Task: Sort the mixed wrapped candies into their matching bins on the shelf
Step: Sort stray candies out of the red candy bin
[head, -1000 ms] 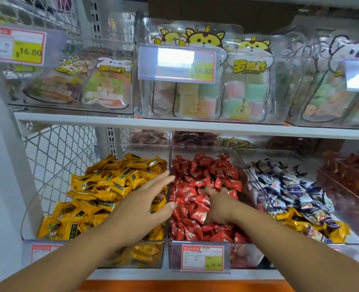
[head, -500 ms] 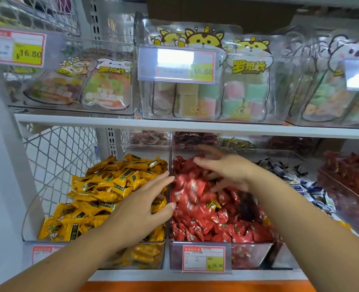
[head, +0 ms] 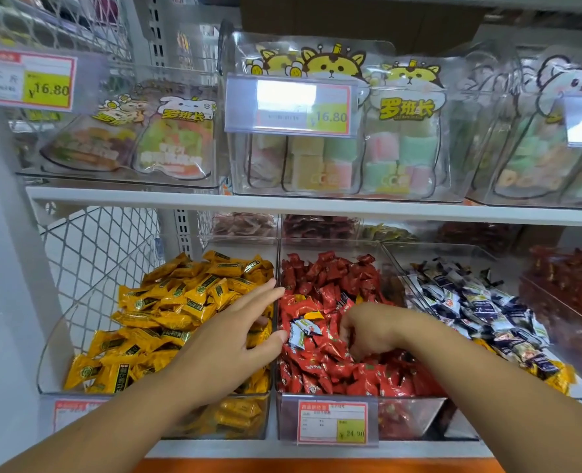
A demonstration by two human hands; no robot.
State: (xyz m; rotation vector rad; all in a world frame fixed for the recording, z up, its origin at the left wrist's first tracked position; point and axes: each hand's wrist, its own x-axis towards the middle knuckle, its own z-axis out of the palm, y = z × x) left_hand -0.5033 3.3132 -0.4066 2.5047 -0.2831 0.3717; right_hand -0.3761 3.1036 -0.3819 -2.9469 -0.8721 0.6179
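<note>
Digging into the red candies [head: 330, 288], the right hand [head: 368, 332] has its fingers curled down among them; whether it grips one I cannot tell. The left hand [head: 235, 339] lies flat, fingers spread, on the yellow candies [head: 180, 302]. Sorting looks unfinished: a blue-white stray [head: 301, 331] and a yellow stray [head: 313, 315] lie in the red bin [head: 409, 418], and more yellow wrappers [head: 555, 373] sit among the blue-white candies [head: 480, 302].

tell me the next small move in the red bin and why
Probably the right hand should pinch the blue-and-white candy lying among the red candies just beside its fingers: it seems to belong in the blue-and-white bin to the right. A stray yellow candy lies there too.
</note>
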